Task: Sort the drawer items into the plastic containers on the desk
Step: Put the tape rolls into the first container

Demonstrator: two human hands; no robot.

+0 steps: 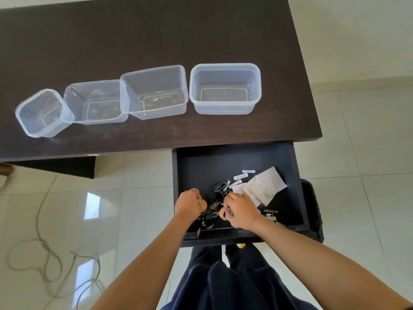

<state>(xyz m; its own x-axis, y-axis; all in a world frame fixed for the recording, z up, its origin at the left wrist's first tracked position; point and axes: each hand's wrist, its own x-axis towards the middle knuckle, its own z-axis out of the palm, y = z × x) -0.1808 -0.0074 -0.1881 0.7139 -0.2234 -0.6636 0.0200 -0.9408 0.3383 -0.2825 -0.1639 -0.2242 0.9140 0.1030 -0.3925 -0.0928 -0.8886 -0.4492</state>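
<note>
The dark drawer [297,186] is pulled out under the desk's right end. Inside lie white paper packets [266,186], small white batteries [241,176] and a tangle of black items [218,191]. My left hand [188,203] is curled at the drawer's left side with a small orange piece [203,203] showing at its fingers. My right hand [242,211] pinches another small orange piece [222,213] among the black items. What the orange pieces are is unclear. Several clear plastic containers stand in a row on the desk: the rightmost [225,66], one beside it [154,71], and two smaller ones [93,83] [29,101] further left.
The dark wooden desk [156,30] runs across the top of the view; its front edge is just behind the drawer. A grey cable [44,249] loops on the glossy tiled floor at left. A black bag [312,209] sits right of the drawer. My dark-clad legs are below.
</note>
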